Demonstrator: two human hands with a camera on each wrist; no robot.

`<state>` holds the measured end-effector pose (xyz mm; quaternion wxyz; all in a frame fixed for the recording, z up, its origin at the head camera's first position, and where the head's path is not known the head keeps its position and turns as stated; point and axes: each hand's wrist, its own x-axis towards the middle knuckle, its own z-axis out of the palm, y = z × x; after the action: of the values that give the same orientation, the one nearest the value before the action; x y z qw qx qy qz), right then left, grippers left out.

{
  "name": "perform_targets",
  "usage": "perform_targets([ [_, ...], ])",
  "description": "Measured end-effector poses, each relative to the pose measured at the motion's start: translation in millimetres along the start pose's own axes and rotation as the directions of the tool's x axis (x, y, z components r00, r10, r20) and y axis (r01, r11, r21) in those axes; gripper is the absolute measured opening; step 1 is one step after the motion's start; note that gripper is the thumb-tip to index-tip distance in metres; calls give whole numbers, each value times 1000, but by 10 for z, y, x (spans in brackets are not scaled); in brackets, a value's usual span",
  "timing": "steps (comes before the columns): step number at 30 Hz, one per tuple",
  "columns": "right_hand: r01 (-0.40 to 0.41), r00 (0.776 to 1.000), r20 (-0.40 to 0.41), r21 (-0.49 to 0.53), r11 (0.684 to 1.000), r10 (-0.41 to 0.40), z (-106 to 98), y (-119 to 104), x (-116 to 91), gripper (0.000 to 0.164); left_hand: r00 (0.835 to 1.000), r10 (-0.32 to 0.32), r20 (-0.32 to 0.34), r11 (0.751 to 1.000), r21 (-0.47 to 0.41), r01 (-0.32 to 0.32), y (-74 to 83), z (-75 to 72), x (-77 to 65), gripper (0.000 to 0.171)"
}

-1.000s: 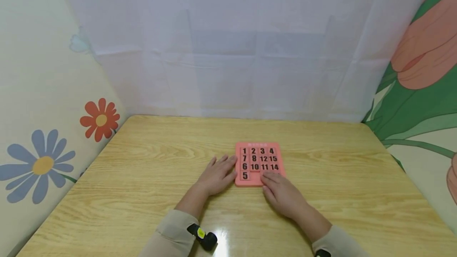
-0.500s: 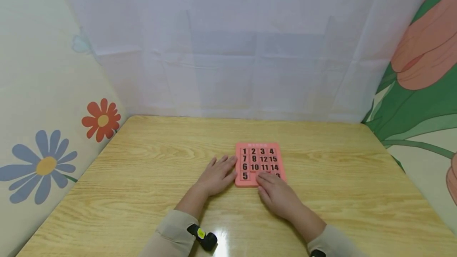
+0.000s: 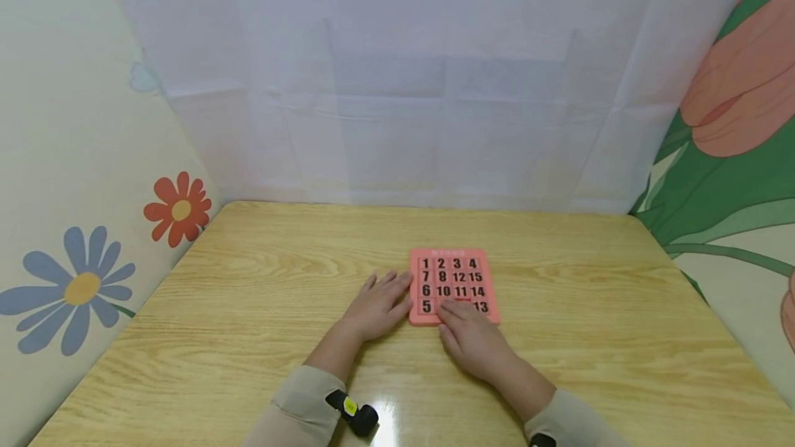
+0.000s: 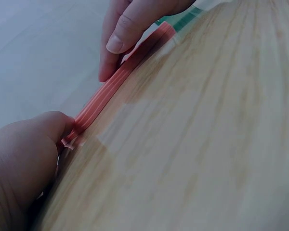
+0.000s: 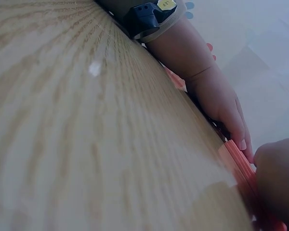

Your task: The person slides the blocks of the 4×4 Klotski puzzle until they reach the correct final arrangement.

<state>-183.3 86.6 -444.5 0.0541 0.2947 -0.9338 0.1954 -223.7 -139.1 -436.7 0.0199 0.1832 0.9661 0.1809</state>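
A pink number sliding puzzle (image 3: 458,284) lies flat on the table, with black numerals on its tiles. In the head view, the fingertips of my right hand (image 3: 477,342) rest on its bottom row, between the 5 and the 13, hiding part of that row. A reddish bare slot shows just left of the 13. My left hand (image 3: 377,305) lies along the puzzle's left side, fingers extended and touching its edge. From the left wrist, the puzzle's ridged side (image 4: 120,79) shows between my left thumb (image 4: 55,124) and the right hand's fingers (image 4: 127,26).
The wood-grain table (image 3: 279,247) carries the puzzle near its middle. Behind it hangs a white cloth (image 3: 397,123). Flower-patterned panels (image 3: 74,143) flank the table at left and right. A black wrist camera (image 3: 354,414) sits on the left sleeve.
My right hand has slid leftward along the bottom row, uncovering the 13 and a bare slot beside it. The left hand has stayed in place at the puzzle's edge.
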Motion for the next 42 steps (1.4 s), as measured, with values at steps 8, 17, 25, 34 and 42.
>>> perform_targets([
  [8,5,1000,-7,2,1000,-5,-9,1,-8,42,1000,4,-4,1000,-5,-4,-3,8,6,56],
  [17,-59,998,-16,25,998,59,-74,115,-73,41,1000,17,4,1000,-9,-17,15,-15,-5,57],
  [25,-119,993,-5,16,993,119,-141,276,-192,42,1000,10,13,1000,-11,-9,27,-24,-1,57],
  [34,-147,989,-27,-5,989,146,-176,413,-280,42,1000,3,14,1000,-14,-3,27,-23,6,58],
  [42,-139,990,-32,9,990,139,-169,413,-291,42,1000,1,12,1000,-1,-1,4,2,21,58],
])
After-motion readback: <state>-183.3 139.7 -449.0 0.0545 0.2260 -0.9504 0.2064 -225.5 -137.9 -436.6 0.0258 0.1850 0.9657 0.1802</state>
